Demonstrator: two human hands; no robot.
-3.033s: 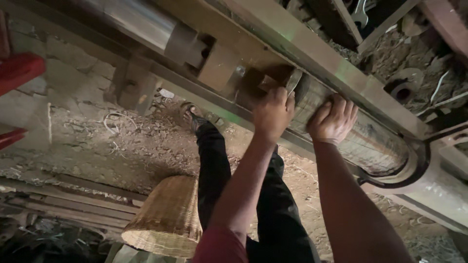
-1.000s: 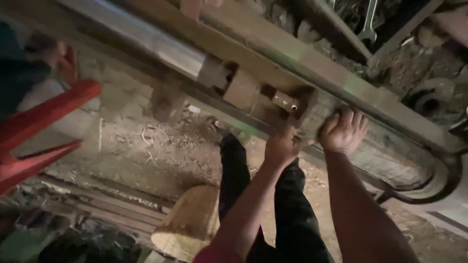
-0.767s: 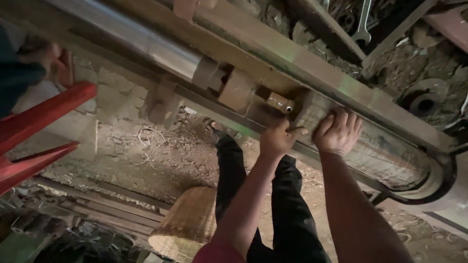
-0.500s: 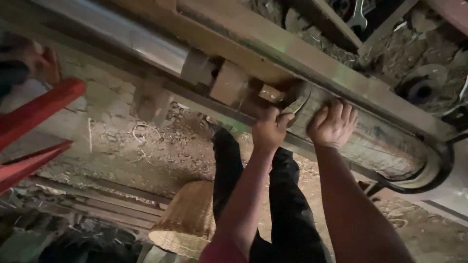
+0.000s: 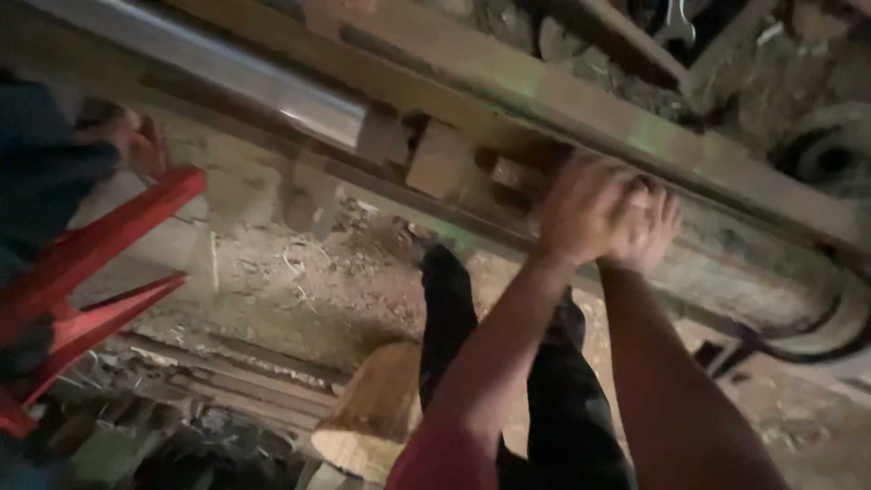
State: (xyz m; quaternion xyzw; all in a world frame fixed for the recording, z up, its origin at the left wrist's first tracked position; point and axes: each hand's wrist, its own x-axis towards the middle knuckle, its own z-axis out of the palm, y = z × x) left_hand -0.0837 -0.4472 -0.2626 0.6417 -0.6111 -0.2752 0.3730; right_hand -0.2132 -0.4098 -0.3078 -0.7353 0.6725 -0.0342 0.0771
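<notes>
Left hand point(image 5: 581, 213) fisted, contents blurred, overlapping right hand point(image 5: 649, 227), which lies spread on the long wooden beam point(image 5: 562, 100). Pinch risk: hands stacked beside the bracket point(image 5: 445, 163).

A long wooden beam point(image 5: 581, 100) walls the far side; a woven basket point(image 5: 376, 417) crowds below.

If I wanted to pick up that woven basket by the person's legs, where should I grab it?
Probably by the rim of the woven basket. It lies tipped on its side on the dirt floor, left of the person's dark trousers, with the round mouth facing down-left in the picture. Come from that open end and hook your fingers over the edge; the rounded wall looks too wide for one hand.
</notes>
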